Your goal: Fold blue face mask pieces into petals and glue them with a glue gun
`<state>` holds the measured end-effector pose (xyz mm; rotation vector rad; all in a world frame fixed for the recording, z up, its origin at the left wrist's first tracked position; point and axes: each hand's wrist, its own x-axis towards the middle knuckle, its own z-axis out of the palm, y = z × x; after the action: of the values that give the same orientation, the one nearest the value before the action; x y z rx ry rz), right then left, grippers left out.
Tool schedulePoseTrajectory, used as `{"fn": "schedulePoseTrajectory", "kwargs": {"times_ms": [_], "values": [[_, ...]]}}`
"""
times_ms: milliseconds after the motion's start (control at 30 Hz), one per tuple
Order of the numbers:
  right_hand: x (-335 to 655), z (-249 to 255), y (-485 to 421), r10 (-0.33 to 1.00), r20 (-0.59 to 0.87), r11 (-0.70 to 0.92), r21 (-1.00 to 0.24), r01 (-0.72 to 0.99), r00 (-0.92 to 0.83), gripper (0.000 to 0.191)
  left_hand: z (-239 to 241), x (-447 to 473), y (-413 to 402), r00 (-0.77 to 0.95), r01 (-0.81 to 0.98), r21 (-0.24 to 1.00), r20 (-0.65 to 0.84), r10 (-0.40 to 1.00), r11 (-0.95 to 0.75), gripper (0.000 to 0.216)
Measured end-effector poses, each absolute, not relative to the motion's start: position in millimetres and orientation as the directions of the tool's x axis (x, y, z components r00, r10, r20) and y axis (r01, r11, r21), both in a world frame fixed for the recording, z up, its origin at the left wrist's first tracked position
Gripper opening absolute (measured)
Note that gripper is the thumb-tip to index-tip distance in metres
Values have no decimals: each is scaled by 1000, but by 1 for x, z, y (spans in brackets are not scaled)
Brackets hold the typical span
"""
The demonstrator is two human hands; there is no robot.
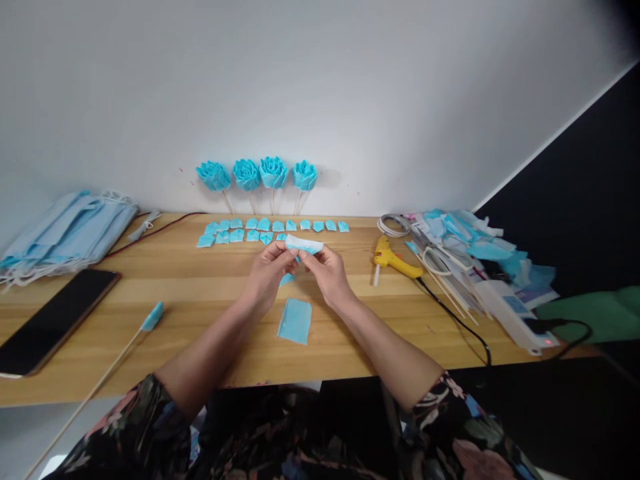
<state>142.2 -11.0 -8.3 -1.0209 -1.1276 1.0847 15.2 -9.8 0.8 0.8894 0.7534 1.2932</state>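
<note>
Blue strip (304, 244) is held above the wooden table (200, 293), beyond a folded blue piece (295, 321) lying nearest the edge (a blue-tipped stick (150, 317) lies off to the left). Left hand (270, 267) and right hand (325, 270) each pinch the strip, fingertips closed on its ends. Behind them lie rows of small folded petals (270, 230), a yellow glue gun (395, 260) off to their right, and farthest, four blue roses (260, 173) lean against the wall (350, 100).
</note>
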Motion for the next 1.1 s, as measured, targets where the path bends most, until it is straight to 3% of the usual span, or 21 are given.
{"fn": "schedulePoseTrajectory", "kwargs": {"times_ms": [367, 533, 733, 900, 1100], "values": [[144, -12, -11, 977, 189, 199, -975, -95, 103, 26, 2, 11, -6, 137, -540, 836, -20, 990, 91, 24], [144, -14, -10, 975, 201, 210, -972, -105, 95, 24, 0, 11, -5, 97, -535, 844, 23, 995, 33, 24], [143, -8, -10, 973, 182, 204, -967, -156, 145, 23, 1, 12, -6, 159, -537, 841, 27, 987, 64, 37], [143, -4, -11, 978, 149, 179, -957, -226, 147, 23, -2, 13, -7, 232, -404, 911, 18, 973, 79, 30], [144, -5, -11, 983, 155, 175, -953, -247, 98, 23, -3, 13, -8, 181, -344, 938, 18, 983, 46, 29]]}}
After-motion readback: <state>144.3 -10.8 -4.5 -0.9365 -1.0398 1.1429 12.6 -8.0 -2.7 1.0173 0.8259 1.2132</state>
